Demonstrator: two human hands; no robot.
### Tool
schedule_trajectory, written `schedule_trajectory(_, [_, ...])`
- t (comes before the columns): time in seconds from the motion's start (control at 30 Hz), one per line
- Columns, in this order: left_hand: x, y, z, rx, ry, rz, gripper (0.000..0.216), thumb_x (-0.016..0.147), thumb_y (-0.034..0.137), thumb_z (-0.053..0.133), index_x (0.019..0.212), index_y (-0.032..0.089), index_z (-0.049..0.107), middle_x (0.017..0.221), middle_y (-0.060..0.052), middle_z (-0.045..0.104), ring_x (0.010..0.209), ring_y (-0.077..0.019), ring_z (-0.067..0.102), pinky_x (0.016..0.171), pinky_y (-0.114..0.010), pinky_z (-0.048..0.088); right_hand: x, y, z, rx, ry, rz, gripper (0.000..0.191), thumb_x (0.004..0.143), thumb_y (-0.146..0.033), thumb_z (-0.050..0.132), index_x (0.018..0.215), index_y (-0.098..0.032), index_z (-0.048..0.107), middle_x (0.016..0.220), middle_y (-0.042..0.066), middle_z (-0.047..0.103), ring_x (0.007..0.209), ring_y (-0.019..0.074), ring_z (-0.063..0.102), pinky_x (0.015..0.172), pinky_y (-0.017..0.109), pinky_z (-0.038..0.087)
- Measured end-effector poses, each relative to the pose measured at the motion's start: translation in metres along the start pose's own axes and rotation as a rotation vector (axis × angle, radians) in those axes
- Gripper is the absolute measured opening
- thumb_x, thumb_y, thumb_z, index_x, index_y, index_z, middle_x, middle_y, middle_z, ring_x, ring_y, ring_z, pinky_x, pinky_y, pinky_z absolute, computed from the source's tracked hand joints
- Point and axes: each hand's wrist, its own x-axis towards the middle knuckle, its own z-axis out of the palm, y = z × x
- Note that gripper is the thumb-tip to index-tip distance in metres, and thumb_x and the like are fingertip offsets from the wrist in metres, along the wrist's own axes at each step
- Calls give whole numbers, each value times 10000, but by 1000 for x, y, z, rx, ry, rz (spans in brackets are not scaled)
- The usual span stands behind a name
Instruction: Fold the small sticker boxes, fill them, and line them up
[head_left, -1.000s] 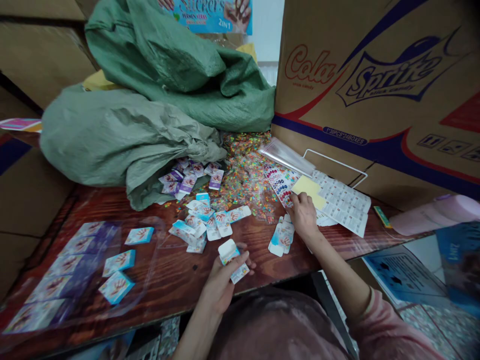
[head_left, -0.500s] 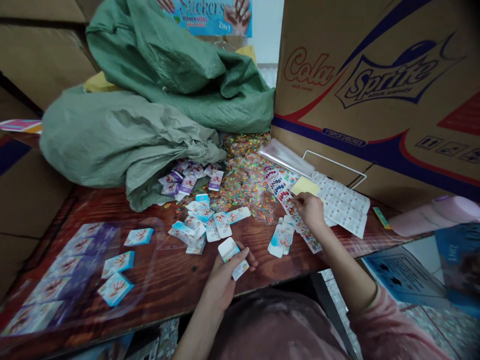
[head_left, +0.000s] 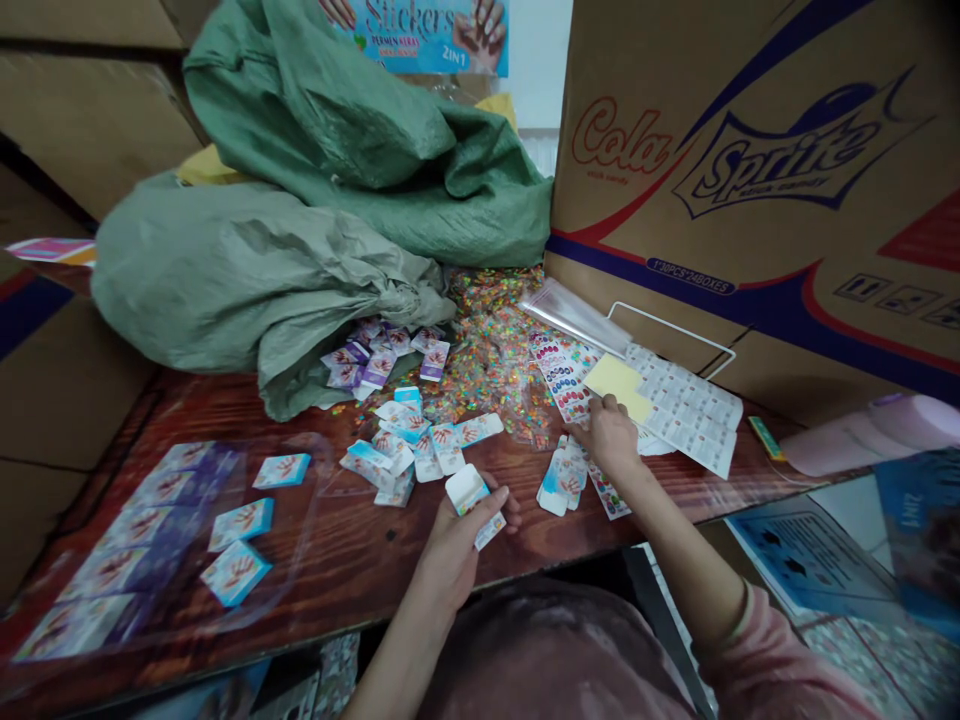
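Note:
My left hand [head_left: 454, 545] is closed round a small white-and-blue box [head_left: 468, 490] with its end flap raised. My right hand [head_left: 611, 440] bends its fingers over a printed sticker sheet [head_left: 564, 378], gripping it; the fingertips are partly hidden. Beside that hand lie a yellow paper piece [head_left: 611, 375] and a small stack of flat white-and-blue boxes [head_left: 559, 480]. Left of centre sits a loose heap of similar boxes [head_left: 405, 445]. Purple-and-white boxes [head_left: 376, 369] spill near the mouth of a grey-green sack [head_left: 247, 270].
Small bags of coloured candy [head_left: 495, 350] cover the table's middle back. A large carton [head_left: 750, 150] stands at right, with a pink bottle [head_left: 862, 435] before it. Rows of purple boxes [head_left: 124, 560] and three blue-edged ones [head_left: 236, 572] lie left. A green sack [head_left: 360, 130] rises behind.
My right hand has moved down from the yellow paper onto the sticker sheet, whose lower end has shifted slightly left. My left hand still holds the small box.

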Motion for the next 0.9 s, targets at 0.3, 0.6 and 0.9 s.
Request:
schedule_trajectory(0.3, [-3,-2,-3,12,21,-12,301,639,277,783,806,172,556,653,-8,669,600,-169,652,583,-272,507,-6,-9,-1,-60,-24,8,292,867,-385,597,1007,-129,602,1039,148,581,964,271,566,689,312,445])
schedule_trajectory(0.6, [-4,-4,-1,-4,14,-19,318,624,277,796,804,166,558,645,-14,659,585,-160,631,572,-268,496,-1,-4,9,199,75,31,267,810,-197,615,1065,-133,569,1018,140,629,933,256,585,744,315,423])
schedule_trajectory(0.9, [-1,-7,-3,-3,-4,-4,314,632,287,793,804,160,564,645,-19,656,593,-161,629,567,-268,497,16,16,13,385,106,75,113,784,-293,597,816,-200,652,728,35,700,697,197,640,625,263,390])
